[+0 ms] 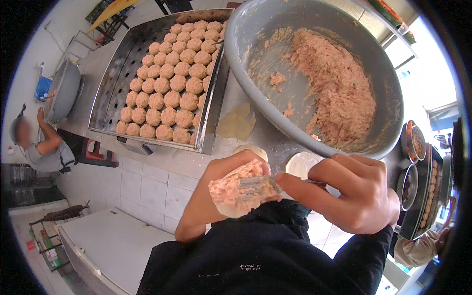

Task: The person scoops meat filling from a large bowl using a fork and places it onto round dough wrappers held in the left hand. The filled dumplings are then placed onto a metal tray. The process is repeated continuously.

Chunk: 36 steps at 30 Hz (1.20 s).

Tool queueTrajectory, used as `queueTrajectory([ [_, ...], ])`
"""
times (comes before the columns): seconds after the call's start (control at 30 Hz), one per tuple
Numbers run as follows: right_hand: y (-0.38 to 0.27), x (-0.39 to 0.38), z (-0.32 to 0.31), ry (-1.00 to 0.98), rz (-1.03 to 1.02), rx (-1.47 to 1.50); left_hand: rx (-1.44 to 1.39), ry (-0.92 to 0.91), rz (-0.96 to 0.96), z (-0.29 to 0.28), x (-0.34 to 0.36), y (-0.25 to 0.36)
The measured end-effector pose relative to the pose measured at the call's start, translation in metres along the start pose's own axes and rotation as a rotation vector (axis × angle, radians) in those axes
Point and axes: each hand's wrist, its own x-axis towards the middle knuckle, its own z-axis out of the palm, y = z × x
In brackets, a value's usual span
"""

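Note:
My left hand (209,189) is curled around a round dough wrapper (231,210) heaped with pink minced meat filling (228,184). My right hand (349,189) grips a flat metal spatula (253,191), its blade smeared with meat and pressed against the filling. Just beyond the hands stands a large grey basin (246,81), with a mound of minced meat (334,83) along its right side. One pale wrapper (302,164) lies on the metal table behind the right hand. A thin yellowish sheet (236,122) is stuck to the table farther left.
A metal tray (110,98) with holes holds rows of meat-filled dumplings (172,81) at the back left. At far left, a person (46,145) reaches to another grey basin (66,91). Bowls (408,187) and a second tray (427,196) stand at right, near another person (418,250).

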Motion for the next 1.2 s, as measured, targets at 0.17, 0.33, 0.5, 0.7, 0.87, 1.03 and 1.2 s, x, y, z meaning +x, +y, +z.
queueTrajectory([
  [0.17,-0.005,0.002,0.006,-0.006,-0.119,-0.341,0.034,-0.007,-0.054,0.003,-0.006,-0.001],
  [0.33,-0.011,0.004,0.008,0.04,-0.202,-0.649,0.044,0.099,0.037,0.005,-0.002,-0.009],
  [0.5,-0.033,0.007,-0.002,0.032,-0.032,-0.702,0.185,0.464,0.028,0.015,0.007,-0.02],
  [0.7,-0.028,0.014,0.015,0.004,-0.048,-0.534,0.292,0.419,0.136,0.024,0.011,-0.017],
  [0.87,-0.028,0.012,0.008,0.186,0.135,-0.561,-0.119,0.498,0.272,0.015,0.014,-0.019],
  [1.03,-0.019,0.018,0.009,0.101,0.041,-0.329,0.267,0.23,0.397,0.001,0.013,-0.024],
  [1.2,-0.019,0.013,-0.003,0.014,0.184,-0.22,0.042,0.388,0.356,0.005,0.016,-0.027],
])
